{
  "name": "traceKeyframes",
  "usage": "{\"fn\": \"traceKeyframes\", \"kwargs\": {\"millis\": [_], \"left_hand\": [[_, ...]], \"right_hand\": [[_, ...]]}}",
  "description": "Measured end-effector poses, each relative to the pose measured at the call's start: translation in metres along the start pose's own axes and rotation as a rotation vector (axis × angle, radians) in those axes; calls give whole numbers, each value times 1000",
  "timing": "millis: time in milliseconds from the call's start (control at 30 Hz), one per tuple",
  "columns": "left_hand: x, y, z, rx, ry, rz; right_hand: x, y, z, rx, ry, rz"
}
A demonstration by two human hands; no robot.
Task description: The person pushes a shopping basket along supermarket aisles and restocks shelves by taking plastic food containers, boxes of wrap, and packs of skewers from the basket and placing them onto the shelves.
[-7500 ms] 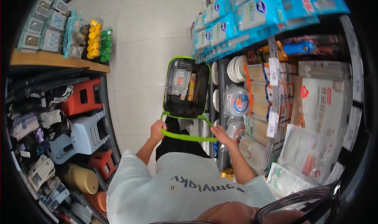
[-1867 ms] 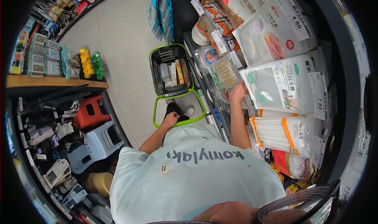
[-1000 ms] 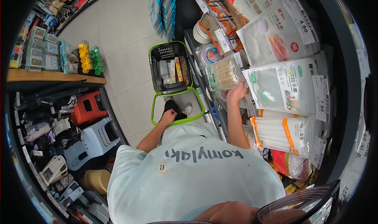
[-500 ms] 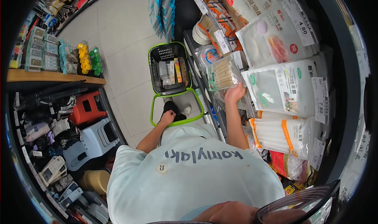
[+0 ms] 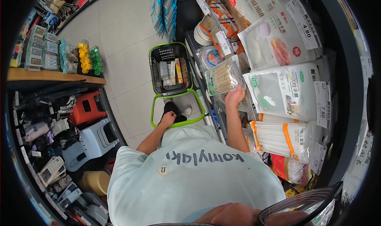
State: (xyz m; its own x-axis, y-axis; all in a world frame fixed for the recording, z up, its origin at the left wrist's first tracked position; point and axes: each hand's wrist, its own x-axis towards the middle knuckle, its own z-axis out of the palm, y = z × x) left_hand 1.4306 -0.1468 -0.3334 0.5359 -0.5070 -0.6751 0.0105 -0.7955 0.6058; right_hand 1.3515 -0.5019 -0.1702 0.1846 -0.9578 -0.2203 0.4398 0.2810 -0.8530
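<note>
Pinching a clear pack of wooden sticks (image 5: 223, 76) by its near edge with the fingers of the right hand (image 5: 235, 96), just beside a hanging glove pack (image 5: 283, 91) and near a bundle of straws (image 5: 279, 139). Curling the fingers of the left hand (image 5: 168, 118) in at the green handle (image 5: 203, 111) of a black basket (image 5: 157, 54), too hidden to tell whether closed around it. Showing inside the basket, a yellow-and-red box (image 5: 178, 71) beside pale packages (image 5: 164, 70).
</note>
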Motion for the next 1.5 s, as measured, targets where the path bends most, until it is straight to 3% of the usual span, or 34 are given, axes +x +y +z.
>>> {"fn": "traceKeyframes", "kwargs": {"millis": [467, 733, 967, 1167, 1233, 1333, 1500], "left_hand": [[0, 0, 2, -22, 4, 1], [0, -1, 3, -48, 14, -8], [3, -9, 7, -48, 24, -9], [2, -6, 5, -38, 24, -26], [2, -6, 4, -47, 12, -28], [2, -7, 4, -33, 15, -43], [3, -10, 3, -51, 17, -48]], "right_hand": [[-16, -30, 26, 15, 88, 37], [1, -26, 29, 154, -121, 120], [1, -27, 25, 173, -90, 202], [22, -22, 14, 191, -71, 137], [32, -6, 4, -41, 115, -58], [42, 7, -9, -222, 176, -144], [44, -5, 9, -189, 90, -115]]}}
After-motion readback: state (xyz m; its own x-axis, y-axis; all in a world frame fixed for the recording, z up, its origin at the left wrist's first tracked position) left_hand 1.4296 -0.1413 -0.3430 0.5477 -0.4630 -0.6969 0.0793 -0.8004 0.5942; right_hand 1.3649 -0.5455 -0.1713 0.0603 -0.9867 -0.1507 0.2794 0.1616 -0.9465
